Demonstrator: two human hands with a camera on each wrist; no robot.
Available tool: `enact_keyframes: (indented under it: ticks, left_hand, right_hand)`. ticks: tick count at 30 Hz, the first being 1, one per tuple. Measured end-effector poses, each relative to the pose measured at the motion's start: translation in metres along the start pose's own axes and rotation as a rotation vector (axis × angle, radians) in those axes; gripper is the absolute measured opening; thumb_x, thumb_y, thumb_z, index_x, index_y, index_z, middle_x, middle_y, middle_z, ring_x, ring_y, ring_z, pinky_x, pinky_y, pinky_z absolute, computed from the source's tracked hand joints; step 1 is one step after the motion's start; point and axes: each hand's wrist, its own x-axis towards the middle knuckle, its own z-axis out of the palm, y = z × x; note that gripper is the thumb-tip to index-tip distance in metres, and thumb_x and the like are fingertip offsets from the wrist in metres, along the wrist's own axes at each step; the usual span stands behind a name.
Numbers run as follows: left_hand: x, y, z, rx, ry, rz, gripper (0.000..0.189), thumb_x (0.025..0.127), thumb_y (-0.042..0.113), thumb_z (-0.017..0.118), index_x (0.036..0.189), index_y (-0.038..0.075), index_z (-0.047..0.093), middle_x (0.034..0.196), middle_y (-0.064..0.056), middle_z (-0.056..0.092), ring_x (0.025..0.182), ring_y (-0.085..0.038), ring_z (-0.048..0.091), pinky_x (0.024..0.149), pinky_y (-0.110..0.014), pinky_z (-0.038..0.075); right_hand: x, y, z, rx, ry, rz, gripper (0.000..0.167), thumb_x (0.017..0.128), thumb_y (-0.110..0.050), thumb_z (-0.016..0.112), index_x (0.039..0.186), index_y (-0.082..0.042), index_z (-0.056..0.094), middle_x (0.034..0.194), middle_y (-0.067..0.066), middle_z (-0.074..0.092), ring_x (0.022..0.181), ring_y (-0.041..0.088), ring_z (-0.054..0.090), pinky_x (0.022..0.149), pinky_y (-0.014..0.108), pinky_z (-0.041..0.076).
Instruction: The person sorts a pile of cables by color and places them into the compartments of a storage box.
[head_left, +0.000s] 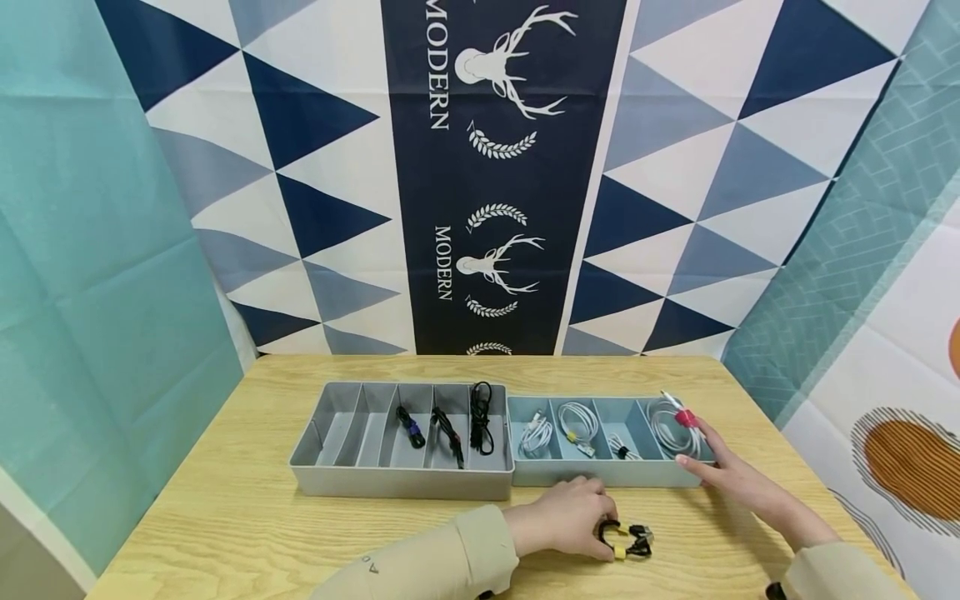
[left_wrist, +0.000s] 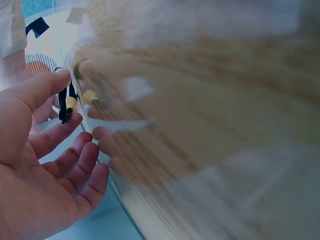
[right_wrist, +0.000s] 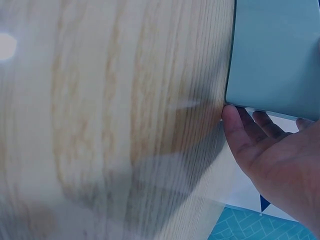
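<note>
My left hand (head_left: 564,515) is at a small coiled black cable (head_left: 637,546) with a yellow tie, on the table in front of the boxes. In the left wrist view, the thumb and index fingertip pinch it from either side while the other fingers stay loosely bent. My right hand (head_left: 731,479) holds the right end of a blue divided box (head_left: 600,475). Its thumb is at the front rim and its fingers lie along the end wall. Just beside those fingers, a coiled white cable (head_left: 663,429) with a red tie sits in the end compartment.
Other white cables, such as the coil (head_left: 577,425) with a yellow tie, lie in the blue box. A grey divided box (head_left: 405,482) adjoins it on the left, with black cables (head_left: 480,421) in its right compartments. Patterned cloth (head_left: 330,167) hangs behind the wooden table (head_left: 225,517).
</note>
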Motion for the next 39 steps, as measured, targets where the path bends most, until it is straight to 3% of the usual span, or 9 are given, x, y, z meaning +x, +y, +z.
enact_keyframes:
  ticks: [4,6,11,19,29,39]
  left_hand:
    - [-0.002,0.0,0.001,-0.018,0.007,-0.009,0.039,0.077,0.053,0.071,0.11,0.032,0.066,0.098,0.015,0.054,0.086,-0.001,0.047,0.069,-0.017,0.04]
    - [-0.003,0.0,0.001,-0.022,0.012,-0.014,0.039,0.078,0.053,0.07,0.111,0.033,0.066,0.099,0.015,0.054,0.086,-0.001,0.047,0.07,-0.017,0.04]
    - [-0.007,0.0,0.002,-0.013,0.029,-0.017,0.041,0.079,0.055,0.069,0.114,0.034,0.065,0.102,0.015,0.054,0.087,0.0,0.047,0.071,-0.017,0.041]
    - [-0.014,0.002,0.001,0.009,0.049,-0.014,0.043,0.079,0.057,0.067,0.115,0.034,0.065,0.103,0.016,0.055,0.088,0.0,0.049,0.072,-0.017,0.042]
    - [-0.022,0.003,-0.005,0.012,0.059,-0.005,0.045,0.08,0.057,0.065,0.118,0.033,0.063,0.106,0.016,0.056,0.09,0.001,0.049,0.075,-0.016,0.042]
    - [-0.029,0.003,-0.01,0.031,0.057,-0.016,0.047,0.081,0.06,0.062,0.119,0.032,0.062,0.114,0.017,0.056,0.098,0.0,0.051,0.081,-0.019,0.043]
  right_hand:
    - [0.0,0.0,0.001,-0.011,0.006,-0.004,0.089,0.097,-0.037,0.05,0.148,0.0,-0.012,0.143,0.041,0.006,0.109,0.045,0.039,0.085,0.05,0.04]
    - [0.0,0.0,0.001,0.0,0.003,-0.003,0.089,0.097,-0.036,0.051,0.148,0.0,-0.012,0.144,0.041,0.004,0.113,0.047,0.037,0.088,0.054,0.039]
    - [-0.001,0.0,0.002,0.047,-0.001,-0.011,0.089,0.096,-0.034,0.052,0.148,-0.002,-0.013,0.145,0.041,-0.004,0.124,0.055,0.017,0.095,0.071,0.022]
    - [-0.001,0.001,0.002,0.016,0.007,-0.009,0.089,0.096,-0.035,0.052,0.148,-0.001,-0.012,0.145,0.042,0.0,0.118,0.053,0.026,0.092,0.066,0.03]
    - [0.0,0.001,0.001,0.064,-0.005,0.007,0.09,0.096,-0.033,0.052,0.149,-0.004,-0.014,0.146,0.041,-0.008,0.129,0.062,0.001,0.096,0.076,0.009]
    - [0.0,0.001,0.0,0.031,-0.006,0.019,0.089,0.097,-0.036,0.051,0.148,-0.003,-0.014,0.145,0.041,-0.004,0.121,0.054,0.02,0.096,0.072,0.021]
